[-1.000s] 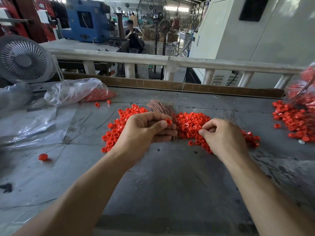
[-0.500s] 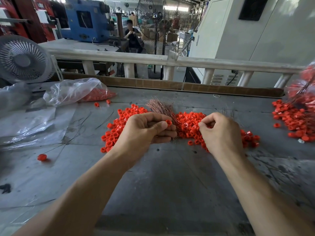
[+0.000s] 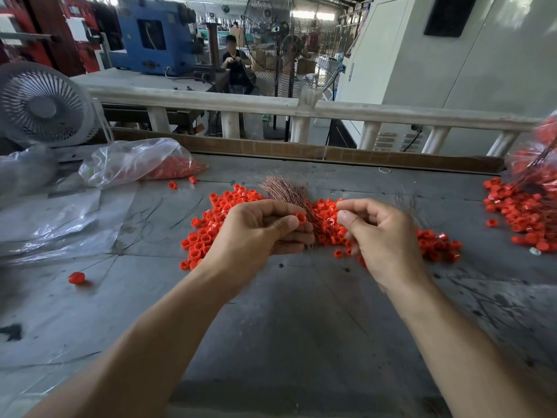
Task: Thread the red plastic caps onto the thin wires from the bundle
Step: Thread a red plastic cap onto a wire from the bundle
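Note:
A heap of red plastic caps [image 3: 217, 218] lies across the middle of the grey table [image 3: 286, 312]. My left hand [image 3: 259, 233] grips the bundle of thin coppery wires [image 3: 284, 188], which fans up and away from it, and pinches one red cap [image 3: 300, 218] between thumb and forefinger. Just right of that cap, my right hand [image 3: 382, 236] hovers over the heap with its fingers curled and its thumb and forefinger tips close together. A few thin dark wires [image 3: 405, 203] stick out behind it; what it pinches is too fine to see clearly.
A clear plastic bag [image 3: 141, 164] holding more caps lies at the back left, beside a white fan [image 3: 42, 107]. A second cap pile [image 3: 521, 212] with threaded wires sits at the far right. One cap on a wire [image 3: 77, 278] lies at the left, near plastic sheeting [image 3: 45, 227].
My right hand has lifted off the cap heap and moved left toward the cap in my left hand. The left hand has stayed in place with the bundle and cap.

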Available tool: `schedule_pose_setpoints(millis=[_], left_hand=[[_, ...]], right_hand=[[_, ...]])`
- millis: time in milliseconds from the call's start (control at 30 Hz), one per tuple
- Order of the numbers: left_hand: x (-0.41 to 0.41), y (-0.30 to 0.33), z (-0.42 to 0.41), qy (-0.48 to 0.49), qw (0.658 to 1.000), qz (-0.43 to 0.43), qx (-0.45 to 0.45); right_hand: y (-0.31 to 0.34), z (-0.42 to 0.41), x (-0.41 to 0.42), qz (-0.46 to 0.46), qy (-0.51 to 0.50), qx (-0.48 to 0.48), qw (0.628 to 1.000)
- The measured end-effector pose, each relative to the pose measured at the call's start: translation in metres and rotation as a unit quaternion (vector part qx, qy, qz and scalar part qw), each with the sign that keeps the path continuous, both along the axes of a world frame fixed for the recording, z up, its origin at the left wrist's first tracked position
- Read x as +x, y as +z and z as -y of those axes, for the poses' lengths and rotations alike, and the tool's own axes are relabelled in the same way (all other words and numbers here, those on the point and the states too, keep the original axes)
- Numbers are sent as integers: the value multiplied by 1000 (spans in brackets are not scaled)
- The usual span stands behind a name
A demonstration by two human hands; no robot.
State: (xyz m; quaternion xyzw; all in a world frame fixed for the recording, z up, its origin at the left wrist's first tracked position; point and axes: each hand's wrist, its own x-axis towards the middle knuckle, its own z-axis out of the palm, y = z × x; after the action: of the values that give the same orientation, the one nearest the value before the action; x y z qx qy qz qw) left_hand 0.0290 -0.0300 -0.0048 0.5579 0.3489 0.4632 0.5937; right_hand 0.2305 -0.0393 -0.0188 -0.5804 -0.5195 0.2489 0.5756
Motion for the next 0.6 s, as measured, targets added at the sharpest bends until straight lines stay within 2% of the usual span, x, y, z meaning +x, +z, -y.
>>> schedule_pose_setpoints(millis=[100,300,500,600], left_hand=[[0,0,0,1,1000,-2,-1],[1,1,1,7,1000,-6,-2],[2,4,3,4,1000,-7,-4],[2,4,4,3,1000,-9,-6]], right_hand=[[1,2,-8,-83,64,-10,995],[3,6,-16,-68,93,13,993],[7,9,-18,-105,122,13,987],[6,9,-17,-85,124,20,988]])
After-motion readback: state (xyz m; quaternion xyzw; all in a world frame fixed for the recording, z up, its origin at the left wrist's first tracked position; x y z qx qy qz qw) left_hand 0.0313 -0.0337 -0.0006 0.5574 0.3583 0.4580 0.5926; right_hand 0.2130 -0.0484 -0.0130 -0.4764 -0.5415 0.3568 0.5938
